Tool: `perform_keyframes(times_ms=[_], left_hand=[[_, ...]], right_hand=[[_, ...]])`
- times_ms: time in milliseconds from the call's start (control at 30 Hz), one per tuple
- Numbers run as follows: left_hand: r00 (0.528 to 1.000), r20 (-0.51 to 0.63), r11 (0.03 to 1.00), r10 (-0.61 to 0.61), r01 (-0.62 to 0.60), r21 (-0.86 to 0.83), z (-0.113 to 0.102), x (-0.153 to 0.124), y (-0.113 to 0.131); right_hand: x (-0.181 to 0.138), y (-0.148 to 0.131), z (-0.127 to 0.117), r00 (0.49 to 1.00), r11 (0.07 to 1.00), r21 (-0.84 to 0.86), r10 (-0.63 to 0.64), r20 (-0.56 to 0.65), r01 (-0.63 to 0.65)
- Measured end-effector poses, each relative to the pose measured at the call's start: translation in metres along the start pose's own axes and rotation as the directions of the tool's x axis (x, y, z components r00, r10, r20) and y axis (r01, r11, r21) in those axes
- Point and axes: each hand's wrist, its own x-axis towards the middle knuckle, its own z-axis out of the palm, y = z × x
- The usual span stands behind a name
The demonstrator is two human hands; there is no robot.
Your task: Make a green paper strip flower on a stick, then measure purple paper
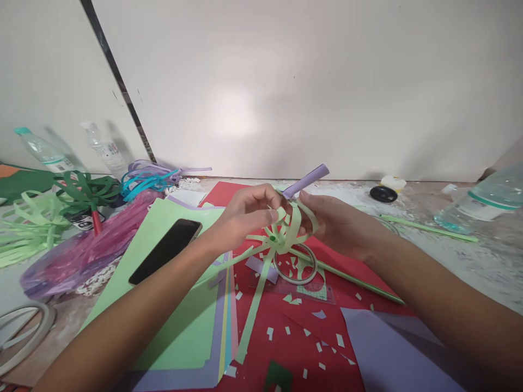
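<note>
Your left hand (243,215) pinches a green strip (281,213), your right hand (341,220) holds the looped strips (293,228); several loops are already made, while straight strips (256,305) are not yet looped

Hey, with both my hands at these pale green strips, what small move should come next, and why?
I'd probably curl up the long strip next, using your left hand: it reaches nearly straight toward you, while some other strips by your right hand already curve.

Stacked coloured paper (171,337) and cut scraps (340,340) mark this as a craft worktable (486,267).
</note>
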Motion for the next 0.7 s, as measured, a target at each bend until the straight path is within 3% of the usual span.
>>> perform_keyframes(times_ms=[167, 367, 500, 700], left_hand=[[0.997, -0.080, 1.000, -0.005, 0.006, 0.007, 0.005, 0.001, -0.003], [0.982, -0.189, 1.000, 0.021, -0.018, 0.020, 0.013, 0.004, -0.007], [0.924, -0.382, 0.990, -0.005, 0.057, 0.126, 0.020, 0.004, -0.005], [0.918, -0.391, 0.975, -0.061, 0.139, 0.175, 0.027, 0.002, 0.001]], right_hand=[[0.002, 0.002, 0.001, 0.990, 0.986, 0.138, -0.079, -0.117, 0.095], [0.001, 0.002, 0.004, 0.987, 0.968, 0.205, -0.126, -0.103, 0.145], [0.002, 0.007, 0.006, 0.950, 0.963, 0.114, -0.215, -0.225, 0.245], [-0.001, 0.010, 0.012, 0.896, 0.938, -0.154, -0.343, -0.284, 0.310]])
